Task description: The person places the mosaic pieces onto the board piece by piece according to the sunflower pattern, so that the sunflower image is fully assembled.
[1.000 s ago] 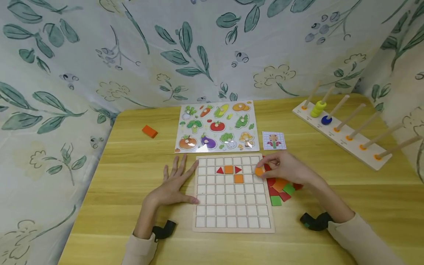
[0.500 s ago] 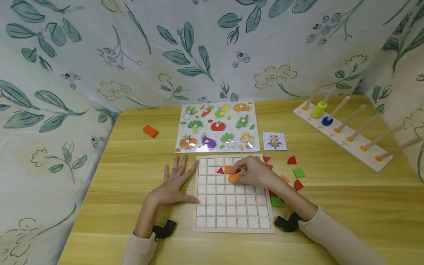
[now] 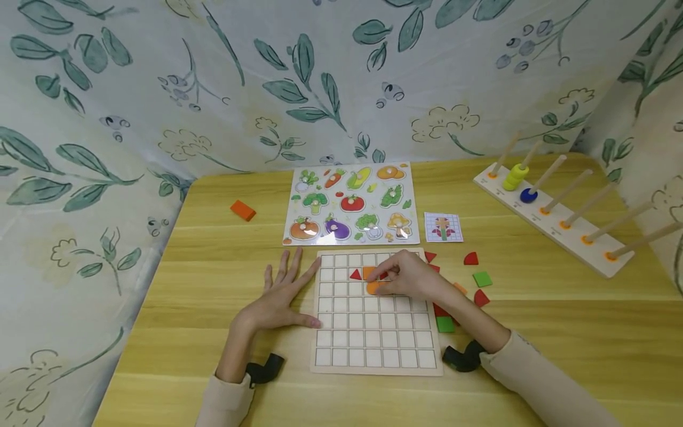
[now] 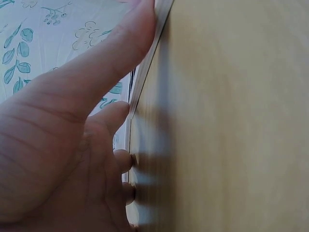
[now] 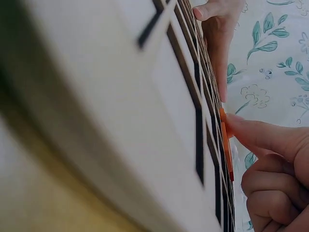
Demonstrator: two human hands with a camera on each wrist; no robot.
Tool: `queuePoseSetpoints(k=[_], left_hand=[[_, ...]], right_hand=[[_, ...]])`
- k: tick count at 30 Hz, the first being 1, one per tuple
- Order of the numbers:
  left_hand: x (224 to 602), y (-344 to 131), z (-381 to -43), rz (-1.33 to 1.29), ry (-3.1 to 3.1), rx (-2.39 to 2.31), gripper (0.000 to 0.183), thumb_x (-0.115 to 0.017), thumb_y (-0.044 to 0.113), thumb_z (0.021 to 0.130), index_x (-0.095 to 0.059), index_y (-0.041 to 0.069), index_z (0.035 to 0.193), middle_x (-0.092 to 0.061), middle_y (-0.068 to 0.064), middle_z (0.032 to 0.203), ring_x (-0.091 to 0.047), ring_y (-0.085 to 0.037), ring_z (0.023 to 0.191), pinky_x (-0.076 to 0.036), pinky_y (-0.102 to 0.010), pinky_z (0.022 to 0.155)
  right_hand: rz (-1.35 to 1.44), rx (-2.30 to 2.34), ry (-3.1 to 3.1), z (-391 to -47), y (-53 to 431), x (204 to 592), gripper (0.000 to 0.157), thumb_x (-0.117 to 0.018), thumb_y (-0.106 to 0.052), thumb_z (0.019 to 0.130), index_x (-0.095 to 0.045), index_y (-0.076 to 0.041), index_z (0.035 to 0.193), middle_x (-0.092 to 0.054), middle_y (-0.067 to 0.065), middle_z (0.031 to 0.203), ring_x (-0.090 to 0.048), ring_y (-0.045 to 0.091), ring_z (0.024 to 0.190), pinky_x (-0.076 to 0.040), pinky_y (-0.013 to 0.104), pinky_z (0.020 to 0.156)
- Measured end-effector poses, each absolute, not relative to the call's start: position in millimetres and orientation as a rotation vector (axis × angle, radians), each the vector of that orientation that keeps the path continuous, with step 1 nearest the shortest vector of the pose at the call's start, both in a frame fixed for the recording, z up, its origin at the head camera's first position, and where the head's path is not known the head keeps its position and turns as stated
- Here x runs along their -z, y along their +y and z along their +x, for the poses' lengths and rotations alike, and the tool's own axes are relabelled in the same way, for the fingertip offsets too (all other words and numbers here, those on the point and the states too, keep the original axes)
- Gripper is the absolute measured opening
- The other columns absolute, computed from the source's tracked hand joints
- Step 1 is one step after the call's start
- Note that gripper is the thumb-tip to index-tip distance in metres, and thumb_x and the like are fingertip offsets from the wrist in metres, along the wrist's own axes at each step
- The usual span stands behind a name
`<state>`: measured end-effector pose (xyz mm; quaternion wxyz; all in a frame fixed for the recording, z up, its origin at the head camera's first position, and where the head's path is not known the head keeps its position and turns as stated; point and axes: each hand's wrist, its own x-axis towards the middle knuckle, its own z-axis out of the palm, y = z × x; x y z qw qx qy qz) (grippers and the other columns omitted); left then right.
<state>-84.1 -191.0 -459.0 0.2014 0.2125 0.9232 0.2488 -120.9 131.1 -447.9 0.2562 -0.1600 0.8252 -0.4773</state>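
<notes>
A wooden grid board [image 3: 373, 369] lies in the middle of the table. My left hand [image 3: 277, 305], fingers spread, touches its left edge with thumb and index finger; the left wrist view shows the thumb [image 4: 116, 53] against that edge. Over the board's upper rows, my right hand [image 3: 413, 277] pinches a round-edged orange tile [image 3: 372, 288] between thumb and fingers, low over the third row. In the second row are a red triangle tile [image 3: 355, 275] and an orange square tile [image 3: 367, 273]. More tiles there are mostly hidden by my right hand.
Loose tiles, such as a green square [image 3: 482, 279] and a red quarter-round [image 3: 470, 259], lie right of the board. Behind are a vegetable puzzle [image 3: 350, 222] and a pattern card [image 3: 443, 228]. A peg stand [image 3: 552, 220] is far right, an orange block [image 3: 243, 210] far left.
My right hand has carried the orange tile leftward from the board's right edge to the third row, uncovering loose tiles on the right. It has barely shifted since half a second ago. My left hand stays put.
</notes>
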Motion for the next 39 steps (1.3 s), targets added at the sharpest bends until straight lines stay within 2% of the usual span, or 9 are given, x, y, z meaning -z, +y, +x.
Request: queuePoseSetpoints(k=[15, 28, 33, 39], left_hand=[[456.7, -190.1, -84.3, 0.59, 2.566, -0.693, 0.123, -0.087, 0.054, 0.077, -0.01, 0.025, 0.168, 0.022, -0.016, 0.172, 0.029, -0.044, 0.156, 0.02, -0.076, 0.116], [455.2, -190.3, -83.0, 0.577, 2.573, -0.688, 0.123, -0.087, 0.055, 0.076, -0.009, 0.028, 0.168, 0.022, -0.013, 0.173, 0.03, -0.041, 0.156, 0.019, -0.074, 0.118], [456.9, -190.9, -83.2, 0.586, 2.572, -0.689, 0.122, -0.087, 0.055, 0.077, -0.01, 0.027, 0.168, 0.022, -0.014, 0.173, 0.029, -0.042, 0.156, 0.019, -0.075, 0.118], [456.9, -192.0, -83.4, 0.594, 2.567, -0.698, 0.123, -0.087, 0.056, 0.077, -0.01, 0.027, 0.168, 0.022, -0.014, 0.173, 0.03, -0.042, 0.156, 0.019, -0.075, 0.117]], right_hand=[[-0.43, 1.303, 2.205, -122.4, 131.4, 449.4, 0.017, -0.086, -0.009, 0.083, -0.084, -0.011, 0.1, -0.043, -0.005, 0.057, -0.036, 0.013, 0.056, -0.028, 0.02, 0.052], [-0.487, 1.307, 2.17, -124.3, 130.3, 450.5, 0.02, -0.087, -0.01, 0.082, -0.084, -0.012, 0.102, -0.042, -0.005, 0.055, -0.035, 0.011, 0.054, -0.028, 0.019, 0.051], [-0.442, 1.3, 2.202, -124.5, 148.7, 445.2, 0.022, -0.086, -0.019, 0.085, -0.083, -0.017, 0.107, -0.036, -0.005, 0.058, -0.035, 0.012, 0.056, -0.026, 0.021, 0.052], [-0.353, 1.225, 2.32, -127.4, 196.8, 430.7, 0.026, -0.082, -0.025, 0.09, -0.081, -0.016, 0.115, -0.034, -0.001, 0.064, -0.037, 0.016, 0.062, -0.027, 0.024, 0.055]])
